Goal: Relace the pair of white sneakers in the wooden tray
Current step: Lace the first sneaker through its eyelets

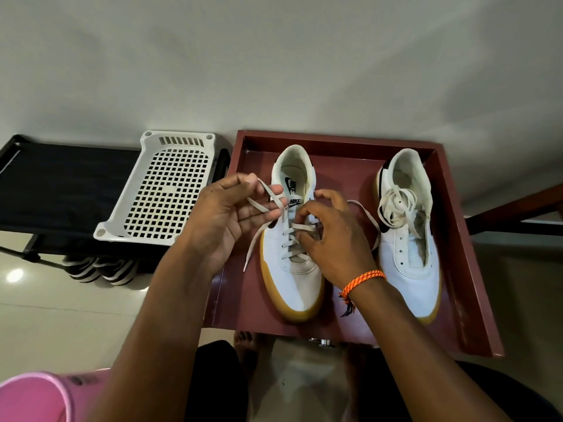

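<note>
Two white sneakers with gum soles stand in a dark red wooden tray (454, 226), toes toward me. The left sneaker (297, 281) is laced through several eyelets. My left hand (231, 214) pinches one end of its lace (268, 196) up beside the tongue, and the loose tail hangs down past the shoe's side. My right hand (332, 236) rests over the upper eyelets and pinches the lace there; the other lace end (365, 214) trails out to the right. The right sneaker (411, 254) has empty eyelets and a loose bundled lace (396, 208) lying in its opening.
A white perforated plastic basket (161, 190) lies upside down on a black rack (61, 184) left of the tray. Striped sandals (100, 269) sit under the rack. A pink plastic tub (33, 397) is at bottom left. My knees and bare feet are below the tray's near edge.
</note>
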{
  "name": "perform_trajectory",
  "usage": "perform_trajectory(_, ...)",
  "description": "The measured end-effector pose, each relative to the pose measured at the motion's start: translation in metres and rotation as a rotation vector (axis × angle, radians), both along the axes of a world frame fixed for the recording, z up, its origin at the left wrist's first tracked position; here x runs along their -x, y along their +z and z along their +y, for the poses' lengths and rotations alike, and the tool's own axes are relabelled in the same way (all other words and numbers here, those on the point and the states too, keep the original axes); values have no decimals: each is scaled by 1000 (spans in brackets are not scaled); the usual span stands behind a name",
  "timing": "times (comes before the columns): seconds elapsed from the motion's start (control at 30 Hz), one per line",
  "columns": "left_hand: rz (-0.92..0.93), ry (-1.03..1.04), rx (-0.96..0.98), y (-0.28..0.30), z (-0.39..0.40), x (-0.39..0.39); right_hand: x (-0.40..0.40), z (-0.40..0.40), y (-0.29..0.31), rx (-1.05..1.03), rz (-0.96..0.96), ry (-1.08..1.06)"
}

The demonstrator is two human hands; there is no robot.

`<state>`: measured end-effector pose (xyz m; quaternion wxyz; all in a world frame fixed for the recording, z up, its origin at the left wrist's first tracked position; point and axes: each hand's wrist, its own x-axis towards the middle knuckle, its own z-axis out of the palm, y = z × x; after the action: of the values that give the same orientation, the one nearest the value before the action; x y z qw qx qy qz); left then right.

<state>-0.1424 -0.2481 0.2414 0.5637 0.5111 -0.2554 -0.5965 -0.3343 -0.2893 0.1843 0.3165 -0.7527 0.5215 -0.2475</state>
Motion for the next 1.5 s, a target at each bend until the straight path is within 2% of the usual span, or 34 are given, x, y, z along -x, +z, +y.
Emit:
perform_trajectory(0.23, 312, 94, 78, 13, 3, 2, 1, 1, 2, 3, 15, 7)
perform_trajectory(0.37, 339, 89, 133, 11, 4, 0, -2, 2, 3, 18, 46, 10)
perform_trajectory(0.43, 291, 42, 170, 10, 3, -1, -5, 5, 4, 94, 90, 4)
perform_trajectory(0.5, 163, -15, 205, 8, 2, -3, -6, 7, 7, 195, 119, -14)
perform_trajectory(0.6, -5, -60, 222, 3, 0, -2, -12, 11, 10, 237, 59, -14)
perform_trajectory(0.7, 27, -107, 286, 5, 1, 1, -23, 15, 6, 171, 2, 13)
perform_trajectory(0.9, 10, -225, 314, 5, 2, 5, -34, 21, 6, 270, -108, -67)
perform_trajectory(0.97, -90, -192, 274, 2, -1, 9, -31, 18, 9, 300, -144, -87)
perform_trajectory(1.1, -410, -124, 141, -10, -6, 20, -15, 7, 20, 397, -241, -142)
perform_trajectory(1.17, -469, -131, 154, -11, -6, 25, -9, 1, 26, 442, -314, -200)
perform_trajectory(1.3, -309, -86, 194, -8, -6, 21, 5, -12, 29, 411, -505, -355)
perform_trajectory(1.5, 87, 54, 245, -1, -4, 7, 16, -22, 32, 247, -726, -516)
